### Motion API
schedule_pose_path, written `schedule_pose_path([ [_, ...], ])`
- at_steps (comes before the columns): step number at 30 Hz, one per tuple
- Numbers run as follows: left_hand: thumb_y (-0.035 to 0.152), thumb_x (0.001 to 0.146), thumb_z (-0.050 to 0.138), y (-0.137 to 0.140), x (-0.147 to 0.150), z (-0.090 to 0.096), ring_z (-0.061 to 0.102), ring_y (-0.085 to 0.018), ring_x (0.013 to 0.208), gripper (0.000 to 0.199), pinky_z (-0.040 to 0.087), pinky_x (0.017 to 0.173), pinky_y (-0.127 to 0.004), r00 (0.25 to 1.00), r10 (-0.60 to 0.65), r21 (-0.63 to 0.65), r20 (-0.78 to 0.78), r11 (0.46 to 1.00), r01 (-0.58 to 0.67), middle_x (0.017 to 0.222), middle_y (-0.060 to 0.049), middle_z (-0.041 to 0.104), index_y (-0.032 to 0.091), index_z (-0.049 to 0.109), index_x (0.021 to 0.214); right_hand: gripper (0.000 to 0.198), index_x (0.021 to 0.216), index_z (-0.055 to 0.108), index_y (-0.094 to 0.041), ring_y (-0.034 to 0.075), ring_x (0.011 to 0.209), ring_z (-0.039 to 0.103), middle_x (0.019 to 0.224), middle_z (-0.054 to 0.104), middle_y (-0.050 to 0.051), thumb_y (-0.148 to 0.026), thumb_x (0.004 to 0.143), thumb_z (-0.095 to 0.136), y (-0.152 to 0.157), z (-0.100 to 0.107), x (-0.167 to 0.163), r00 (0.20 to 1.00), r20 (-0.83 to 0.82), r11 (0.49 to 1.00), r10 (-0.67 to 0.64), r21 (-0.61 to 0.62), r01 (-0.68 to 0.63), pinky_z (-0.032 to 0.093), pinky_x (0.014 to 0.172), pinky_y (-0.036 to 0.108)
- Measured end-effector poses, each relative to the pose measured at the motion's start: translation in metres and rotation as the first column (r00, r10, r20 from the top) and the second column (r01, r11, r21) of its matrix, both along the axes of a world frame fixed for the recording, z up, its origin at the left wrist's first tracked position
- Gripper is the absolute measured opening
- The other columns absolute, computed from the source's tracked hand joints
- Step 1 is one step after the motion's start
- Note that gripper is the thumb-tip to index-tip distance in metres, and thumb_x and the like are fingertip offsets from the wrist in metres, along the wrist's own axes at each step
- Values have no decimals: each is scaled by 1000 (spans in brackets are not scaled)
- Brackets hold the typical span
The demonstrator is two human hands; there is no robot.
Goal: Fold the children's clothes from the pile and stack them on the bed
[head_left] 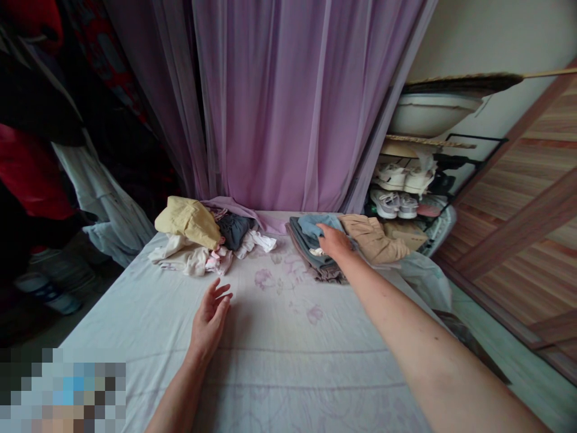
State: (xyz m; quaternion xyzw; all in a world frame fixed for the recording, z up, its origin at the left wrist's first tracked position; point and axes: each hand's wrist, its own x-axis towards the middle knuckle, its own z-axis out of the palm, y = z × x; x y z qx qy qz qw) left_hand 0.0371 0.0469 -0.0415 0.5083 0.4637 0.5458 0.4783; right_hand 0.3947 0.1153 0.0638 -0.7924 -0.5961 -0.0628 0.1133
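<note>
My right hand (334, 242) reaches to the far right of the bed, its curled fingers on a light blue folded garment (311, 225). That garment lies on top of a stack of dark grey and brown folded clothes (303, 248). Touching the stack on its right are tan gathered-waist pants (372, 236). My left hand (211, 316) hovers over the sheet with fingers apart, holding nothing. Beyond it lies a loose pile with a yellow garment (187, 219), a cream garment (178, 254), a dark grey garment (235, 230) and a white crumpled piece (256, 242).
A pale floral sheet (288, 337) covers the bed. Behind it hangs a purple curtain (279, 108). At the right, a rack holds shoes (399, 201) and a white basin (433, 113), near a wooden door (527, 240). Clothes (94, 180) hang at the left.
</note>
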Motion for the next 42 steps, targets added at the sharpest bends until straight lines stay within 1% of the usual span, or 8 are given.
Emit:
schedule_pose_path([
  [5, 54, 78, 65, -1, -1, 0, 68, -24, 99, 65, 54, 82, -39, 1000, -6, -3, -20, 1000, 6, 120, -12, 66, 24, 49, 133, 41, 131, 57, -27, 24, 98, 65, 113, 71, 8, -32, 93, 41, 6, 15, 23, 995, -72, 994, -72, 74, 78, 47, 78, 31],
  [9, 56, 77, 65, 0, 0, -1, 68, -24, 100, 66, 55, 81, -39, 1000, -5, -1, -17, 1000, 5, 121, -12, 66, 24, 50, 133, 42, 131, 57, -28, 24, 99, 65, 113, 71, 7, -34, 92, 42, 4, 12, 22, 999, -36, 1000, -16, 2, 16, 47, 79, 31],
  [15, 57, 76, 67, -1, 0, 1, 68, -24, 100, 69, 54, 81, -37, 1000, -11, -16, 5, 1000, 11, 121, -13, 66, 23, 50, 134, 49, 129, 59, -31, 25, 125, 52, 135, 61, 3, -31, 80, 59, -10, -6, -5, 981, 21, 974, 193, -127, -189, 40, 101, 40],
  [19, 57, 76, 66, 0, 1, 0, 68, -24, 100, 69, 54, 81, -37, 1000, -10, -18, 17, 1000, 10, 121, -13, 66, 22, 49, 133, 56, 133, 56, -25, 31, 136, 39, 144, 52, 9, -40, 79, 60, -19, -6, -16, 976, 52, 966, 213, -161, -202, 27, 110, 56],
  [24, 56, 74, 67, 2, 2, -2, 68, -24, 98, 69, 54, 81, -38, 999, -1, -19, 39, 1000, 2, 121, -14, 66, 22, 49, 132, 55, 138, 50, -22, 31, 143, 28, 152, 40, 14, -32, 85, 54, -44, -8, -44, 959, 177, 970, 222, 61, -235, 12, 114, 60],
  [32, 54, 76, 65, 5, 1, -10, 69, -23, 96, 62, 54, 81, -38, 993, 32, 48, -110, 998, -27, 118, -13, 68, 22, 54, 128, 35, 115, 69, -24, 25, 131, 48, 136, 59, 9, -21, 87, 47, -112, -91, -102, 913, -15, 867, 407, 320, -381, 33, 112, 46],
  [37, 54, 77, 60, 9, -1, -14, 69, -23, 96, 61, 55, 82, -38, 977, 43, 70, -210, 997, -28, 119, -13, 68, 21, 54, 128, 32, 102, 73, -20, 26, 114, 62, 120, 68, 13, -21, 84, 47, -139, -138, -104, 880, -254, 807, 402, 552, -210, 51, 96, 42],
  [42, 49, 77, 60, 10, 0, -15, 70, -22, 92, 55, 55, 81, -37, 962, 71, 96, -262, 994, -47, 115, -12, 70, 20, 58, 123, 30, 92, 75, -20, 24, 100, 69, 108, 74, 13, -27, 86, 46, -162, -145, -97, 764, -496, 812, 413, 581, -62, 56, 89, 40],
])
